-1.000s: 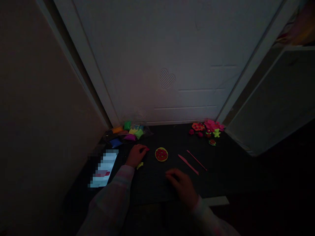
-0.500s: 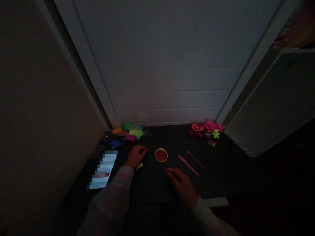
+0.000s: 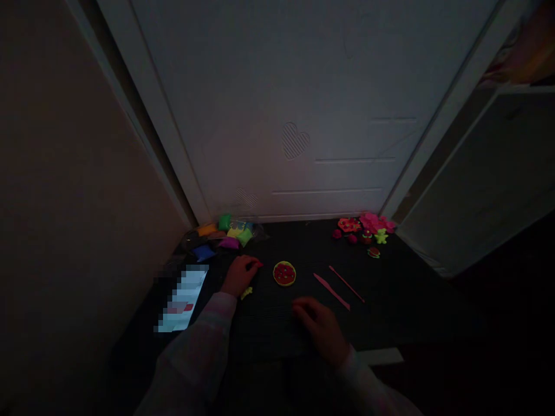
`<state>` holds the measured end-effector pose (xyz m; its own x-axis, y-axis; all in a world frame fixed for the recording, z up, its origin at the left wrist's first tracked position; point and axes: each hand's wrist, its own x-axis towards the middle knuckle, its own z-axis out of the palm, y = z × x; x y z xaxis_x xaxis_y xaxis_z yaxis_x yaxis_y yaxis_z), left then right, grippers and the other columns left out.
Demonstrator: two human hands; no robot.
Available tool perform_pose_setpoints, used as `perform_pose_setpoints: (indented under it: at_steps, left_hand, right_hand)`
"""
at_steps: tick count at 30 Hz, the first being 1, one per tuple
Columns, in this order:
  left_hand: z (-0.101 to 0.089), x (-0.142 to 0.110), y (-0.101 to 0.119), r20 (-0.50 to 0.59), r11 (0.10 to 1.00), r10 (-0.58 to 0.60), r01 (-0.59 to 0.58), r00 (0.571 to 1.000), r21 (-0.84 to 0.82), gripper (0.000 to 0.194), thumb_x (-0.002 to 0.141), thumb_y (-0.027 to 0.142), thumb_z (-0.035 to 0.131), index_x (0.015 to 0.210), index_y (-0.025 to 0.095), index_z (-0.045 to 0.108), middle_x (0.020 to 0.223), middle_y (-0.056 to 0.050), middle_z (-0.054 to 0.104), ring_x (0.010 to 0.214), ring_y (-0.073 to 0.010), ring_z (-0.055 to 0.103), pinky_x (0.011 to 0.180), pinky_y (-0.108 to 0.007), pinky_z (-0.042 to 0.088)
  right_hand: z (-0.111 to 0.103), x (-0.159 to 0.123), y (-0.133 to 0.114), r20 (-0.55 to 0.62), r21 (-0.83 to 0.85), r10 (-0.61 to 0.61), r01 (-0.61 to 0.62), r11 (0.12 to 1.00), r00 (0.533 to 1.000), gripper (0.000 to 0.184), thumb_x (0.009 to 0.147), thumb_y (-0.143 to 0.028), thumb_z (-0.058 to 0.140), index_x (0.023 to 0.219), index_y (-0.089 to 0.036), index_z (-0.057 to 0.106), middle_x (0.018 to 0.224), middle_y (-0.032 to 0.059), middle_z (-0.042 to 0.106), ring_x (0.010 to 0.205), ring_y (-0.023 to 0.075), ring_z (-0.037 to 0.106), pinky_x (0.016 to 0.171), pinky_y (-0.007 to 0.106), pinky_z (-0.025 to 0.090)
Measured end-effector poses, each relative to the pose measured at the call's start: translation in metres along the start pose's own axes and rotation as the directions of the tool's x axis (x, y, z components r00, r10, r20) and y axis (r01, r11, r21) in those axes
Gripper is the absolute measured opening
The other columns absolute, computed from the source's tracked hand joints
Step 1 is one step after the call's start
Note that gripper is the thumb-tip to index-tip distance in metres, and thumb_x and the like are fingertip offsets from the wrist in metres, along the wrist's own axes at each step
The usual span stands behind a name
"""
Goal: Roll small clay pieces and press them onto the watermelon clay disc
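Observation:
My left hand (image 3: 239, 276) rests on the dark table, its fingertips pinched on a small red clay piece (image 3: 259, 264). Close below its wrist lies a small yellow clay lump (image 3: 247, 293). To its right sits a round clay pizza (image 3: 284, 274) with a yellow rim, a red top and small dots. My right hand (image 3: 321, 325) is nearer the front edge, thumb and fingers curled together; whether anything small is between them is hidden. A pink plastic clay knife (image 3: 331, 291) and a thin pink modelling stick (image 3: 347, 283) lie beyond it to the right.
Clay packets (image 3: 229, 242) in several colours lie at the back left. A lit, pixelated screen (image 3: 182, 297) is left of my forearm. Finished clay figures (image 3: 366, 236), including a yellow bear (image 3: 381, 236), stand at the back right. A white door (image 3: 277, 173) rises behind the table (image 3: 269, 329).
The fingertips of my right hand have drawn in very slightly. My left hand keeps its pinch, and the things on the table stay where they were.

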<state>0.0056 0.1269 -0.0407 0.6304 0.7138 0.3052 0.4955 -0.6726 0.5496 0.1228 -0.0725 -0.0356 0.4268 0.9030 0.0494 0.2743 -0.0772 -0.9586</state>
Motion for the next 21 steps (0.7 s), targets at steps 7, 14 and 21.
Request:
perform_pose_setpoints:
  at_steps: [7,14,21]
  left_hand:
    - [0.0009,-0.0002,-0.0006,-0.011,1.0,-0.008,0.008,1.0,0.004,0.023,0.074,0.032,0.049,0.084,0.016,0.062,0.084,-0.006,0.063,0.083,-0.0188,0.055,0.077,-0.033,0.043]
    - [0.002,0.0001,-0.0023,-0.025,1.0,-0.009,0.009,1.0,0.002,0.023,0.074,0.031,0.05,0.084,0.015,0.062,0.086,-0.006,0.063,0.083,-0.0188,0.056,0.077,-0.033,0.043]
    - [0.0041,-0.0004,-0.0044,-0.053,1.0,-0.015,0.015,0.998,-0.007,0.021,0.074,0.031,0.05,0.083,0.016,0.062,0.085,-0.005,0.062,0.084,-0.018,0.056,0.077,-0.033,0.044]
  right_hand:
    - [0.0027,0.0016,0.0026,-0.036,-0.002,-0.03,0.03,1.0,0.999,0.031,0.083,-0.036,0.032,0.091,-0.016,0.054,0.076,0.0039,0.062,0.073,0.0139,0.057,0.068,0.026,0.042]
    - [0.0019,0.0001,0.0011,-0.036,-0.111,-0.018,0.014,0.994,0.999,0.019,0.073,-0.035,0.053,0.067,-0.017,0.053,0.06,-0.0012,0.057,0.058,0.0123,0.054,0.053,0.022,0.04]
    - [0.0035,0.0009,0.001,0.012,-0.259,-0.139,0.137,0.956,0.99,0.015,0.079,-0.027,0.046,0.081,-0.019,0.059,0.083,0.0024,0.063,0.079,0.0139,0.057,0.071,0.025,0.043]
